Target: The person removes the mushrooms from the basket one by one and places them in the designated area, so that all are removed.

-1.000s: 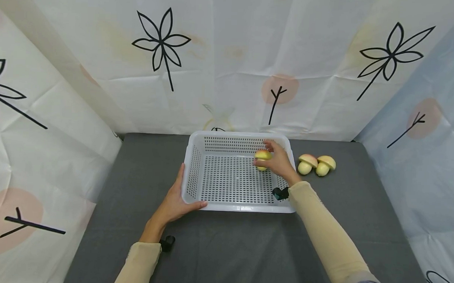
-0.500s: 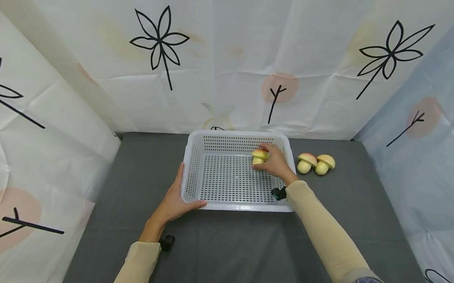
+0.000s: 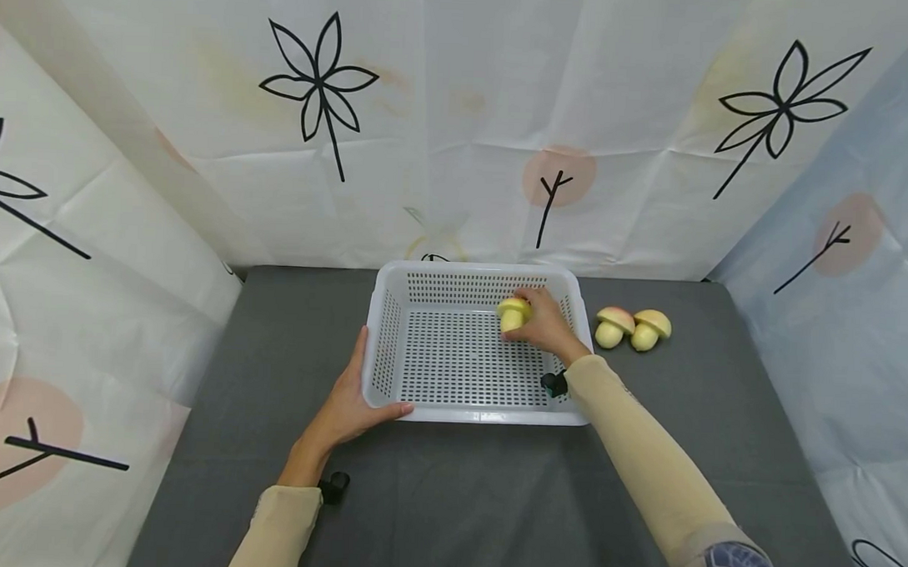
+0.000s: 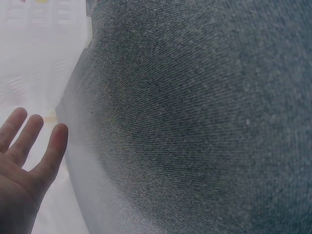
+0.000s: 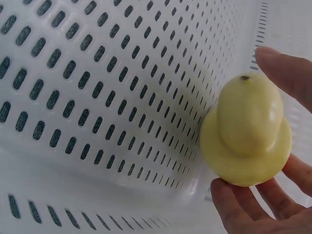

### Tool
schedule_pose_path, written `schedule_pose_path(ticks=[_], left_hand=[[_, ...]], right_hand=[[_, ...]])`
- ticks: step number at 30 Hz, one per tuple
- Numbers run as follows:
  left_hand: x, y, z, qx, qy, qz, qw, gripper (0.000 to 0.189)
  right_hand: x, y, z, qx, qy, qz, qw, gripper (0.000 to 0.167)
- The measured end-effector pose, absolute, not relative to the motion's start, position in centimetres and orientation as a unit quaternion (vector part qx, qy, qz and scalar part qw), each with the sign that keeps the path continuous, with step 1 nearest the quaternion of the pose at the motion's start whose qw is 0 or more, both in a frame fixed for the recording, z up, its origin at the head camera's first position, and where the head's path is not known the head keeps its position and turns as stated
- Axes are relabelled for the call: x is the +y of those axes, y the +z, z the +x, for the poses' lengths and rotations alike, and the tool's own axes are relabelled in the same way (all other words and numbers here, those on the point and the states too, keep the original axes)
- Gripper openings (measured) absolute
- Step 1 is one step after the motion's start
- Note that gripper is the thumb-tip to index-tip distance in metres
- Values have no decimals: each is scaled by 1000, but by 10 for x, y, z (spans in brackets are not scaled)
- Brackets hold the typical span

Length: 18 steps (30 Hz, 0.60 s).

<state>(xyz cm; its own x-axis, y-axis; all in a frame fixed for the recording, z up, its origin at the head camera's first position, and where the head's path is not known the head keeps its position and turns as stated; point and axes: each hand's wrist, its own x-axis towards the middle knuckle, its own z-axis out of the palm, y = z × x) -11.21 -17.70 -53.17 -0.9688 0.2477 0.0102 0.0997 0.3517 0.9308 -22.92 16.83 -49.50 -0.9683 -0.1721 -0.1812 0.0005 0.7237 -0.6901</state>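
Note:
In the head view my right hand (image 3: 544, 322) is inside a white perforated plastic basket (image 3: 479, 416), toward its back right. It holds a yellow toy mushroom (image 3: 511, 315) upright between thumb and fingers. The right wrist view gives a close look at this mushroom (image 5: 251, 122): fingertips lie along the cap's edge, the thumb beside the stem's end. My left hand (image 3: 354, 409) rests at the basket's front left corner, thumb along the front rim, other fingers along the left side. Straight, spread fingers of that hand (image 4: 29, 161) show in the left wrist view.
Two more toy mushrooms, one with a reddish cap (image 3: 614, 327) and one yellow (image 3: 650, 330), stand side by side just right of the basket. Grey cloth (image 3: 446, 500) covers the table. A white printed curtain (image 3: 468, 109) hangs behind and at both sides.
My right hand has drawn in around the mushroom and shifted slightly left with it. The mushroom has turned, its reddish patch now out of sight. The left hand stays at the basket corner.

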Motion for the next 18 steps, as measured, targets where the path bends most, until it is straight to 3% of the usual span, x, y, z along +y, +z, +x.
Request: schedule_pose_path(ticks=[18], left_hand=[[-177, -533, -112, 819, 561, 105, 66, 142]], right_hand=[[168, -500, -232, 931, -334, -52, 139, 93]])
